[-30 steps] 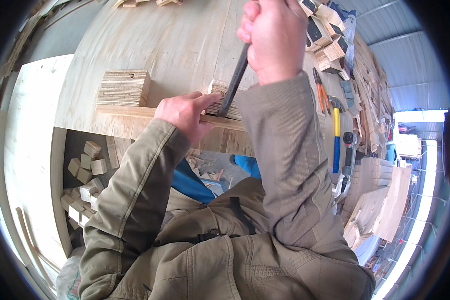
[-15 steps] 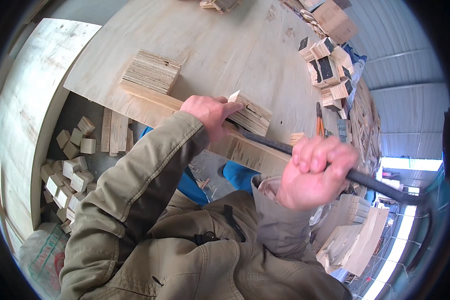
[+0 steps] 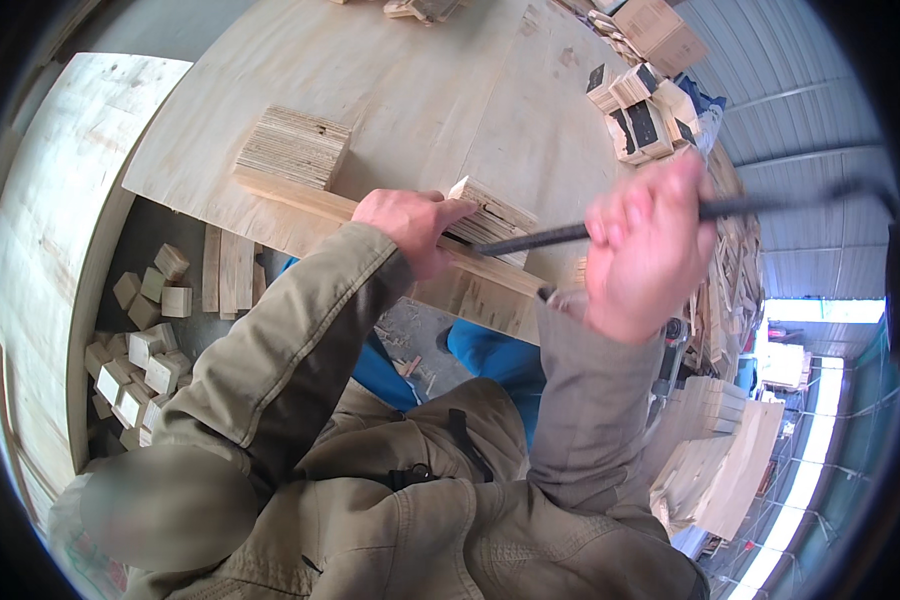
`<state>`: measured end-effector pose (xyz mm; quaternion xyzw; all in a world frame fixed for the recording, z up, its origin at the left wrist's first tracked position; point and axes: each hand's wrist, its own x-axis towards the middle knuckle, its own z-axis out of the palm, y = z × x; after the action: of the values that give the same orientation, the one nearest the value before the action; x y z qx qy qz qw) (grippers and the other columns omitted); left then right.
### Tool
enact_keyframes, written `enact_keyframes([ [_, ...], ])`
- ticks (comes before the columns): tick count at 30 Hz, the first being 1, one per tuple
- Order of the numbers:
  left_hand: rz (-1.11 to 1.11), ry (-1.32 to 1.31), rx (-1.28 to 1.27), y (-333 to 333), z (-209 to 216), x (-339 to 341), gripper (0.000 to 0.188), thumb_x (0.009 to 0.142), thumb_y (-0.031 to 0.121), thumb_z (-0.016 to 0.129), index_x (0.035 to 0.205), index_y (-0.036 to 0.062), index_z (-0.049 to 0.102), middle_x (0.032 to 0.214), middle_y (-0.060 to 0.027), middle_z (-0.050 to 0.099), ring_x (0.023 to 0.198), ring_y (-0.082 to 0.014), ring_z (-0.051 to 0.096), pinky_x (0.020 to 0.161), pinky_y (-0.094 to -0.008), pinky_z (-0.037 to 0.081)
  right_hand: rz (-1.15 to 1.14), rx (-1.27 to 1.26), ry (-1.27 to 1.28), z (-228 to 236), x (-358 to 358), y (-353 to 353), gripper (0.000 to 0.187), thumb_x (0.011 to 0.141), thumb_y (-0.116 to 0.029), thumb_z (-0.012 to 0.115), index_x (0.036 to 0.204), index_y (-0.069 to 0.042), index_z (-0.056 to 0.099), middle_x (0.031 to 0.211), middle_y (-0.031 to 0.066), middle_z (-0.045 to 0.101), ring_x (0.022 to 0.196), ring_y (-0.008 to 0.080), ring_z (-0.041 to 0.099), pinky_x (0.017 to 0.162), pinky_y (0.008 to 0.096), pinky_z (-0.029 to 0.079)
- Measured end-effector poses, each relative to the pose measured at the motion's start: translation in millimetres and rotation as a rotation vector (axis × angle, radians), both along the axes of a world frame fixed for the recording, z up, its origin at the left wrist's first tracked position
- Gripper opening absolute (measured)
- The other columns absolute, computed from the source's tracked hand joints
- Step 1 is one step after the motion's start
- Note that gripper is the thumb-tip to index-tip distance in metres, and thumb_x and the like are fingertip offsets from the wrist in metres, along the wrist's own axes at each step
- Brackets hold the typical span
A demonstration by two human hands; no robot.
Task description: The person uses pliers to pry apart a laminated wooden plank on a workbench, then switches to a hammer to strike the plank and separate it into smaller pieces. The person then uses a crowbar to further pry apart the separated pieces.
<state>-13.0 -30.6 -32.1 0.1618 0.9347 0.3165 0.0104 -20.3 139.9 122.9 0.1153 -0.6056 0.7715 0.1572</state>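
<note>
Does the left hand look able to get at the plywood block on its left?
Likely yes: the left hand lies close to that plywood block, and no object stands in between above the wooden strip. The right hand and its black bar are off on the other side.

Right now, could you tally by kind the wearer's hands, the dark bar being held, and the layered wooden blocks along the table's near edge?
Left hand and right hand: 2 hands
Dark bar, in the right hand: 1
Left layered block and right layered block: 2 blocks
Total: 5
</note>
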Motion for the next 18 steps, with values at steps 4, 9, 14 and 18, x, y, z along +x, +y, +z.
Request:
enact_keyframes([
  [4,-0.001,0.008,-0.005,1.2,-0.8,-0.6,0.063,0.08,0.027,0.083,0.142,0.0254,0.069,0.113,-0.0064,0.076,0.106,-0.0313,0.074,0.088,-0.0461,0.06,0.073,0.089,-0.076,1.2,-45.4,-19.9,0.03,0.105,-0.029,0.073,0.09,-0.011,0.054,0.062,-0.0058,0.035,0.048,0.0061,0.033,0.045,0.0277,0.03],
  [9,-0.002,0.014,-0.002,2.0,0.9,-0.8,0.064,0.08,0.027,0.084,0.142,0.0255,0.069,0.113,-0.0058,0.076,0.105,-0.0308,0.074,0.088,-0.046,0.06,0.024,0.232,-0.074,-8.3,-87.1,-46.9,0.034,0.104,-0.026,0.074,0.086,0.0,0.061,0.066,-0.0026,0.053,0.055,0.0062,0.045,0.049,0.0289,0.036],
  [14,0.011,0.031,0.024,1.7,-0.5,1.0,0.068,0.075,0.026,0.089,0.14,0.0228,0.071,0.113,-0.0065,0.077,0.102,-0.032,0.075,0.087,-0.0454,0.06,0.018,0.257,-0.02,-9.2,-62.6,-47.2,0.034,0.105,-0.029,0.073,0.089,-0.007,0.054,0.063,-0.0059,0.04,0.048,0.0051,0.034,0.044,0.0272,0.03],
  [18,0.019,0.04,0.013,1.5,-2.3,1.4,0.071,0.073,0.025,0.091,0.141,0.0226,0.07,0.115,-0.0072,0.077,0.102,-0.033,0.075,0.086,-0.0457,0.06,-0.02,0.178,0.039,-7.4,-21.0,-41.0,0.031,0.106,-0.03,0.073,0.094,-0.006,0.056,0.063,-0.0051,0.041,0.049,0.0048,0.037,0.044,0.0257,0.031],
])
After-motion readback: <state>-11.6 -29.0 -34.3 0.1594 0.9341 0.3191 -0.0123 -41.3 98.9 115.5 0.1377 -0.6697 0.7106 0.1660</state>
